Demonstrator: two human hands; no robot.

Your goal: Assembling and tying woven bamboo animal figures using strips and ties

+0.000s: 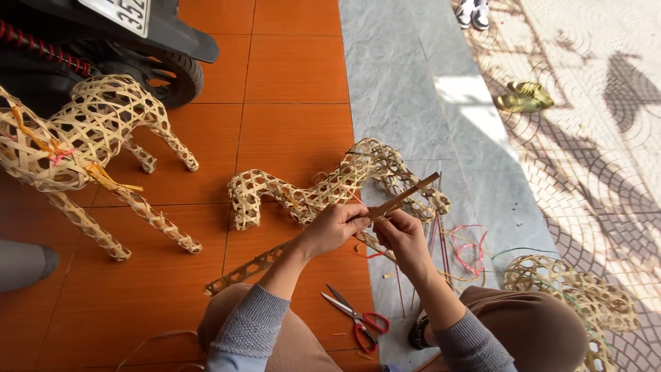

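Near the middle of the frame, both hands pinch one thin tan bamboo stick (403, 198). The left hand (335, 227) and right hand (401, 234) have fingers curled tight on its lower end. The stick slants up toward the right, over the woven bamboo animal body (323, 189).

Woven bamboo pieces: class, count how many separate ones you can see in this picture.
3, perhaps more hidden. A standing woven deer figure at left; an unfinished woven piece lying ahead of the left hand and right hand; a woven basket-like piece at right.
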